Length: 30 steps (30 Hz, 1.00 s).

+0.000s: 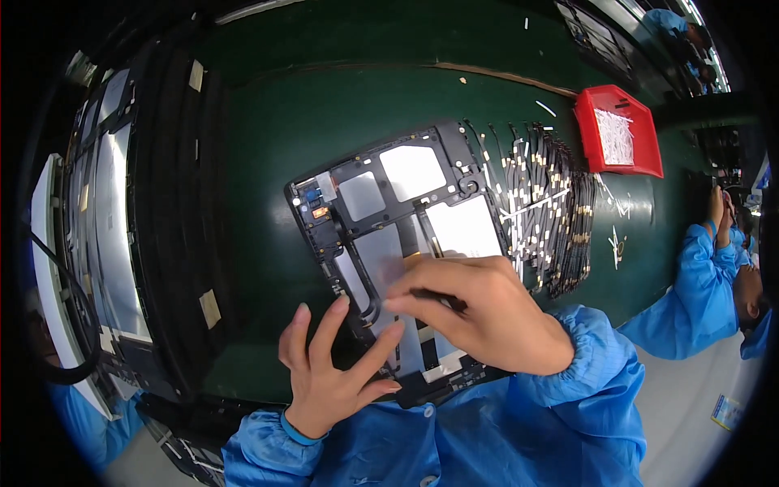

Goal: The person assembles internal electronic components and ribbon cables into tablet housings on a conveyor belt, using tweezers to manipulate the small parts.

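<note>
A flat black electronic chassis (381, 213) with silvery plates lies tilted on the green bench in front of me. My left hand (329, 377) rests along its near left edge, fingers spread, holding nothing. Over the middle of the chassis reaches my right hand (491, 316), thumb and forefinger brought together near a dark cable run along the left side. Something dark shows between those fingers, but its kind is hidden. At the chassis's upper left corner sit small blue and orange parts (318, 204).
Many thin black cables (548, 203) with pale tags lie to the right of the chassis. Behind them stands a red bin (647, 138) holding white strips. A stack of similar chassis (118, 211) stands on the left. At far right, another person in a blue sleeve (686, 300) works.
</note>
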Motion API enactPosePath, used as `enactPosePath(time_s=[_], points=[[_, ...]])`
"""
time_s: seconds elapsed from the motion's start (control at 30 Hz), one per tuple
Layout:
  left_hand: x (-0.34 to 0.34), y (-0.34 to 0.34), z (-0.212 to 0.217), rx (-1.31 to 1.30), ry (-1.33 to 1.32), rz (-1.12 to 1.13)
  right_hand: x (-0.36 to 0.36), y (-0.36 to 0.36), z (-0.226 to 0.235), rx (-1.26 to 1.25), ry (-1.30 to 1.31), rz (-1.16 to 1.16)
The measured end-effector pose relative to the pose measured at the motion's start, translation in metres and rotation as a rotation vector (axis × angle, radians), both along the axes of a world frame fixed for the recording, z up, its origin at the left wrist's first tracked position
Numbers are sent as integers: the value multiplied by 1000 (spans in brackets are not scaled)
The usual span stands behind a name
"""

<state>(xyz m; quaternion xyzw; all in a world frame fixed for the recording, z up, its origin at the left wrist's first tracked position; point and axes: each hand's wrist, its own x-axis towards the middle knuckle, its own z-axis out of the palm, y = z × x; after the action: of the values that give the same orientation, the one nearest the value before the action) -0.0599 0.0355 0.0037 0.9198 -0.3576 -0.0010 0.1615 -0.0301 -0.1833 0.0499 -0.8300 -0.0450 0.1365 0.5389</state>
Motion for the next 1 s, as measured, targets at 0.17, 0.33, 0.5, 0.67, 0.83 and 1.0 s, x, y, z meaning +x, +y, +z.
enactPosePath(time_s=[0.17,0.33,0.5,0.67,0.83,1.0], points=[[0,1,0,48,16,-7,3,-3,-8,-26,-248,40],[-1,1,0,77,31,-10,9,-1,-25,-138,-371,-24],[-2,-2,-1,52,88,20,9,-1,-28,-182,-388,-52],[0,-3,0,55,116,26,9,1,-33,-159,-394,-93],[6,-12,9,-16,187,61,7,-1,-18,-133,-237,-116],[17,-24,28,54,212,125,-20,-16,15,-250,-240,-140]])
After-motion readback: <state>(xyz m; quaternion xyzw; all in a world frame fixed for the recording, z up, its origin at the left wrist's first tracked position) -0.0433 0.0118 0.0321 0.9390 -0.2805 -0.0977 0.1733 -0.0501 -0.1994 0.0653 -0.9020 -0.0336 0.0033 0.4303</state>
